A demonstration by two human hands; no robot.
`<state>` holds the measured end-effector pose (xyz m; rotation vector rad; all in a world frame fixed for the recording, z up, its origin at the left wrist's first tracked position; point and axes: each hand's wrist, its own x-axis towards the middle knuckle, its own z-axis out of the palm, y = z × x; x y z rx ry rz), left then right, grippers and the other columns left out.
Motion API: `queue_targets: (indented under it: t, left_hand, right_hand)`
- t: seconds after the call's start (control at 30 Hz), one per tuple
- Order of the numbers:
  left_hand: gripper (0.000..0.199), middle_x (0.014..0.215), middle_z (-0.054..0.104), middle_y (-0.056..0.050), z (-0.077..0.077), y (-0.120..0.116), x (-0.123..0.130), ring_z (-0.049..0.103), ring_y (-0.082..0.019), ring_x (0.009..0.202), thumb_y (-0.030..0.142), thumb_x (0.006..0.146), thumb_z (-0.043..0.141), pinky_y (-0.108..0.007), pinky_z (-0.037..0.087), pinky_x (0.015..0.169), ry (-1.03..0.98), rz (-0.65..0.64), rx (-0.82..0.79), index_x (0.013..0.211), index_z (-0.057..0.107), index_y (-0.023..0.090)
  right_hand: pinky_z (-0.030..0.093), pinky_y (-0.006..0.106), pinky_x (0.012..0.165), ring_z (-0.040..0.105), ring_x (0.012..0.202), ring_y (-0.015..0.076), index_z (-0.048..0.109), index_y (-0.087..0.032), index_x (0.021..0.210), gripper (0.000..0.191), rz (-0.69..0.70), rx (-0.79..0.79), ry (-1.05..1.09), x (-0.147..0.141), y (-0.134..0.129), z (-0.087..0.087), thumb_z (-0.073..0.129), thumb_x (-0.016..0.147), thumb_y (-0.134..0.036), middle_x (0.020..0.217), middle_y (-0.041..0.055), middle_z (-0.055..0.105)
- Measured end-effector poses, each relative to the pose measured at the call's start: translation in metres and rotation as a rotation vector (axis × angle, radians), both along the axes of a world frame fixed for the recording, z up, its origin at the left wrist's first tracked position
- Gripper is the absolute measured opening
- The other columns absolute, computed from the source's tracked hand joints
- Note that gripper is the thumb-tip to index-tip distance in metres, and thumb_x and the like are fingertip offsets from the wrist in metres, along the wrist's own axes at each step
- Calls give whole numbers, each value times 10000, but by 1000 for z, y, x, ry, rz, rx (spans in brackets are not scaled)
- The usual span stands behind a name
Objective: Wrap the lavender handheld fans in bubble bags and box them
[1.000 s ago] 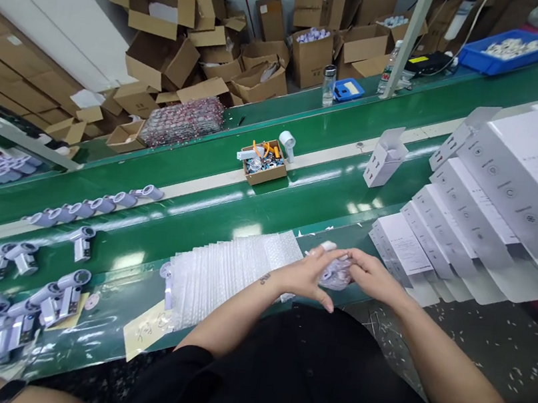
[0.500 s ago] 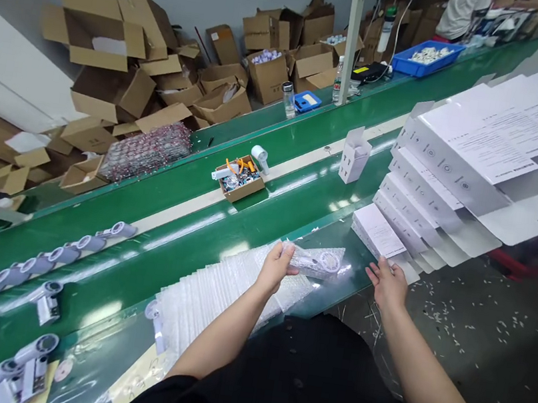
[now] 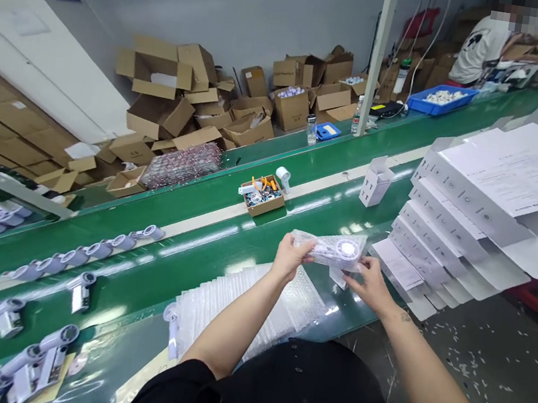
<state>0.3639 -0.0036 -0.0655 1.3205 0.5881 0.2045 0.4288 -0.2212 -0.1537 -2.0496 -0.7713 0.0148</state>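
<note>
A small white fan in a clear bubble bag [image 3: 330,248] is raised over the bench. My left hand [image 3: 292,257] grips its handle end, at the left. At the fan's round head, my right hand [image 3: 372,281] pinches the bag's right end, and a small white box [image 3: 337,276] shows just under the bag beside those fingers. Below lies a fanned row of bubble bags [image 3: 254,300]. Stacked white printed boxes [image 3: 483,186] stand to the right of my right hand.
An open white box [image 3: 377,181] and a carton of small parts [image 3: 264,197] stand on the green belt [image 3: 201,252]. Fan bodies [image 3: 73,256] line the left. Brown cartons [image 3: 160,114] are piled behind. A person in a white shirt [image 3: 481,51] is at the far right.
My right hand has moved from the white boxes to the bag's right end. A small white box now shows beneath the bagged fan. The camera view has shifted.
</note>
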Motion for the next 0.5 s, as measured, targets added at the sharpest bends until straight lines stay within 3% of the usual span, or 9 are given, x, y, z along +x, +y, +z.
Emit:
queue_targets:
  t: [0.07,0.13,0.2,0.3,0.5]
  left_hand:
    - [402,772,583,14,1,-2,4,583,-119,655,373,643,725,-231,485,565,-17,56,286,871,466,167]
    - [329,715,560,42,6,-3,3,556,-113,646,379,687,682,-226,451,595,-13,4,616,851,476,181]
    - [284,710,555,46,14,-6,0,542,-117,656,378,716,656,-225,424,619,-21,-158,881,854,490,194]
    - [243,795,576,19,30,-20,0,549,-139,716,364,765,612,-236,418,649,-11,-382,1139,899,484,207]
    - [208,942,548,-104,46,-76,32,558,-235,860,213,822,531,-341,450,729,65,-705,1686,1006,449,158]
  right_hand:
    - [384,442,988,465,1114,267,638,-226,915,235,43,-2,-24,6,-2,-6,642,727,-365,1151,89,345]
    - [382,445,999,457,1151,270,612,-220,928,221,92,6,-46,11,-8,-11,618,754,-355,1250,93,265]
    - [389,452,991,454,1164,275,584,-225,974,239,114,10,-69,16,-15,-14,601,770,-348,1289,96,263]
    - [408,458,965,463,1151,274,513,-253,1117,382,136,-13,-49,27,-23,-13,611,763,-357,1233,97,387]
    - [432,447,937,492,1118,269,495,-237,1124,449,192,68,9,34,-21,-12,649,724,-372,1203,99,470]
